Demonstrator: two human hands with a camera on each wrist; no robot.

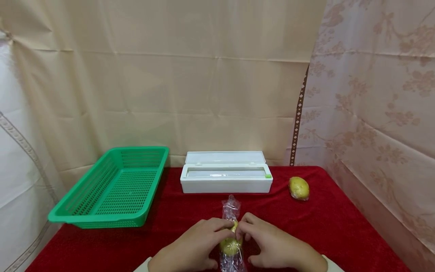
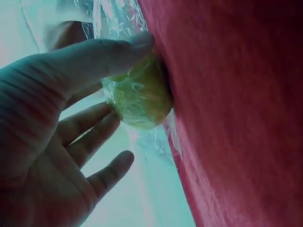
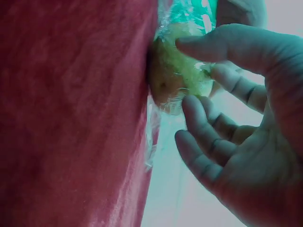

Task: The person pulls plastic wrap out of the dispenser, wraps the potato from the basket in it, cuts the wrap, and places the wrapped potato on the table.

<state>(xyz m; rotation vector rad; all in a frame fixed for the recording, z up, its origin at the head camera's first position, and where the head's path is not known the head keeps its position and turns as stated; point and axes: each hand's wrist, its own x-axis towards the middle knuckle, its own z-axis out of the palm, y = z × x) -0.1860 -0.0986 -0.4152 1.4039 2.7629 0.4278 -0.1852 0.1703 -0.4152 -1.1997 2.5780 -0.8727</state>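
Observation:
A yellow potato [image 1: 231, 246] in clear plastic wrap lies on the red cloth between both hands, also seen in the left wrist view. The loose wrap [image 1: 231, 207] stretches out beyond it at the far and near ends. My left hand [image 1: 195, 243] lays its fingertips on top of the potato from the left, its thumb apart from the fingers. From the right, my right hand [image 1: 272, 241] touches the wrapped top with bent fingertips, its thumb low beside the potato. In the right wrist view the thumb [image 3: 203, 47] overlaps the potato.
A white wrap dispenser [image 1: 226, 185] with its lid raised stands at the back of the table. To the left is a green plastic basket [image 1: 144, 211]. Another wrapped potato [image 1: 299, 188] sits at the back right on the red cloth [image 1: 326, 223]. Curtains hang behind.

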